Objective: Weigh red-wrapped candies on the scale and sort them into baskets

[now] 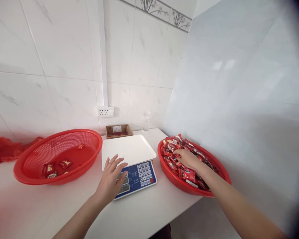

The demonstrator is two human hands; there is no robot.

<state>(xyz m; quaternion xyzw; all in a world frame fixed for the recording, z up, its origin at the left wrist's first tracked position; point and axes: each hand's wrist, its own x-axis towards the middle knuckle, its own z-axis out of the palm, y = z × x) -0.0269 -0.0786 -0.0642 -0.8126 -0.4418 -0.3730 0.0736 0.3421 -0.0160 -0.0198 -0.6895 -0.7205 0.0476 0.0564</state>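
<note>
My left hand [113, 177], fingers spread and holding nothing, is over the left end of a blue-and-white digital scale [136, 181], covering part of its displays. The scale's white weighing pan [127, 149] has nothing on it. To the right, my right hand [188, 158] reaches into a round red basket [173, 181] heaped with small red snack packets [189, 174]. Its fingers are bent and closed on a packet at the top of the heap, though the fingertips are partly hidden.
A second red basket [92, 162], with perforated sides, stands on the left and holds several small packets [65, 163]. Behind the scale are an open cardboard box [128, 130] and a clear bottle [146, 122]. Red plastic [5, 151] lies at far left. Walls border the white table [109, 215].
</note>
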